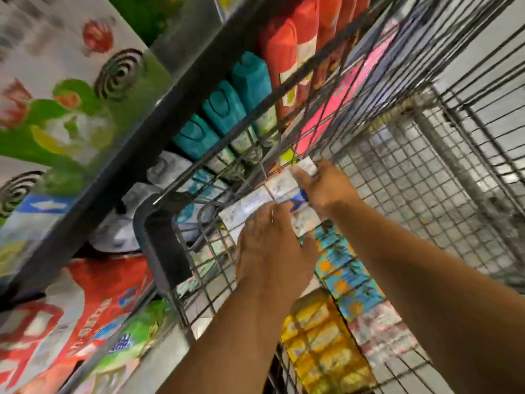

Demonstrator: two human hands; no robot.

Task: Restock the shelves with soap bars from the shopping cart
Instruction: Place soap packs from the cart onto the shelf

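Both my hands reach into the wire shopping cart (412, 177). A row of white soap bar boxes (281, 184) lies along the cart's left wall. My left hand (272, 251) grips the near end of that row, fingers curled over the boxes. My right hand (326, 184) pinches the far end, thumb on a white box by the cart wall. Below them lie several blue-and-orange soap boxes (346, 277), several yellow soap boxes (321, 336) and several pink-white soap boxes (380, 331). The frame is blurred by motion.
The dark shelf edge (136, 155) runs diagonally left of the cart. Behind it stand teal bottles (224, 109), red-orange bottles (292, 52) and white pouches (170, 172). Mosquito-coil boxes (71, 89) and red packs (93, 302) fill the left. The cart's grey corner (162, 245) touches the shelf.
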